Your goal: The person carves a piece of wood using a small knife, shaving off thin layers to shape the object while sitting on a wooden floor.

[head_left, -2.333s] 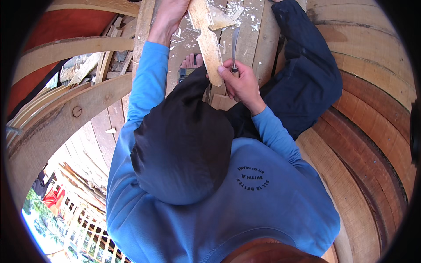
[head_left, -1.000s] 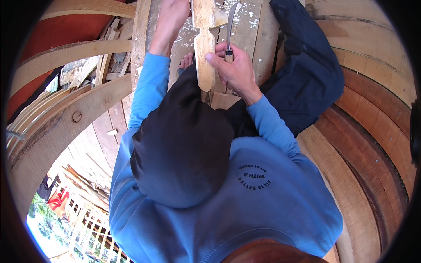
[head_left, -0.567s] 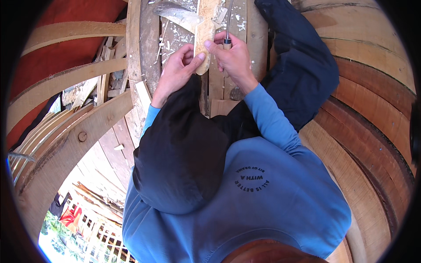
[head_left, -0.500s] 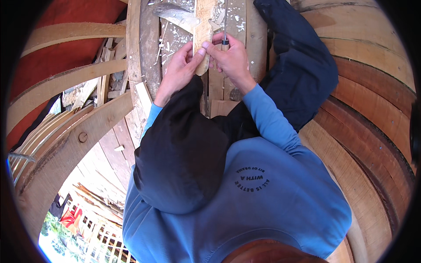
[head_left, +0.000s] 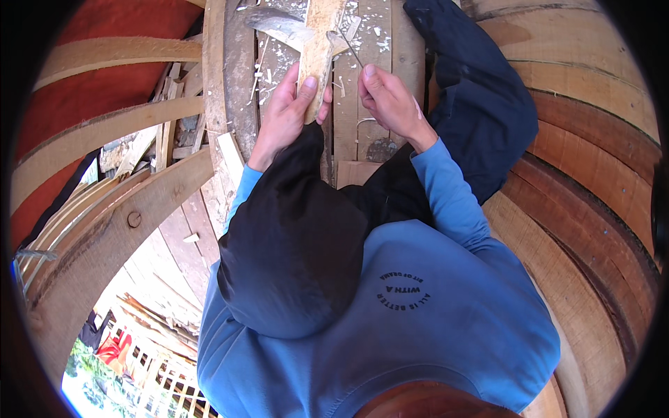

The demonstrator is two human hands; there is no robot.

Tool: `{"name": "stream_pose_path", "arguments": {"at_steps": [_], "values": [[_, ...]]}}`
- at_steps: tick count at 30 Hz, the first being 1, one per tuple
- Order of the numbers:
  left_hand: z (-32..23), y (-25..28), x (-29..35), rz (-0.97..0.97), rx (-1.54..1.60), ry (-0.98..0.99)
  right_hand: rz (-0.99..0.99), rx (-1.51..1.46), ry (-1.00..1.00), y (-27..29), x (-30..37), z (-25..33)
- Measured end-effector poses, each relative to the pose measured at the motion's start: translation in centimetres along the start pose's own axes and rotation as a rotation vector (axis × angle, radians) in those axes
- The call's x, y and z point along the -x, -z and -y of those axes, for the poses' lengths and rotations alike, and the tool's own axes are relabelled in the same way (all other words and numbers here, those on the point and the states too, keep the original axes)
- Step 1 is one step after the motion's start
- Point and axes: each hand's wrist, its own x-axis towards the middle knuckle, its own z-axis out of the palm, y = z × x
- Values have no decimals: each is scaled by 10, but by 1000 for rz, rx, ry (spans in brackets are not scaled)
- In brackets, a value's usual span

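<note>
Presently, the left hand (head_left: pixel 286 115) is closing around the lower end of a pale carved wooden piece (head_left: pixel 319 50), with the thumb lying along its face and the fingers wrapping its left edge; the piece is running away from that hand toward the top of the view, where it is widening into side lobes. The right hand (head_left: pixel 391 104), just to the right of the left hand and apart from it, is pinching a thin metal tool (head_left: pixel 350 47) between fingertips and thumb; the tool's shaft is slanting up and to the left from that hand, and its tip is meeting the right edge of the wooden piece. How the tool's handle is seated inside the hand cannot be told. Beneath both hands, wooden planks (head_left: pixel 373 83) are lying side by side, and pale wood shavings (head_left: pixel 279 66) are scattering over them beyond the left hand. Both forearms are showing blue sleeves (head_left: pixel 446 191), and dark trousers (head_left: pixel 481 104) are covering the leg to the right of the right hand, with a bent knee in dark cloth directly below the left hand. Curved wooden ribs (head_left: pixel 111 132) are sweeping past to the left of the left hand, and stacked curved planking (head_left: pixel 592 174) is rising to the right of the right hand.
</note>
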Motion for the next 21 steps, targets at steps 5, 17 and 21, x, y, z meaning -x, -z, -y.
{"name": "stream_pose_path", "arguments": {"at_steps": [5, 17, 21], "values": [[-8, 7, 3, 119, 135, 57, -4, 412, 92, 9, 9, 27], [17, 8, -6, -209, -537, -72, 16, 681, -2, 1, 14, 63], [8, 3, -8, -332, -819, -149, -40, 723, -26, -4, 13, 54]]}}
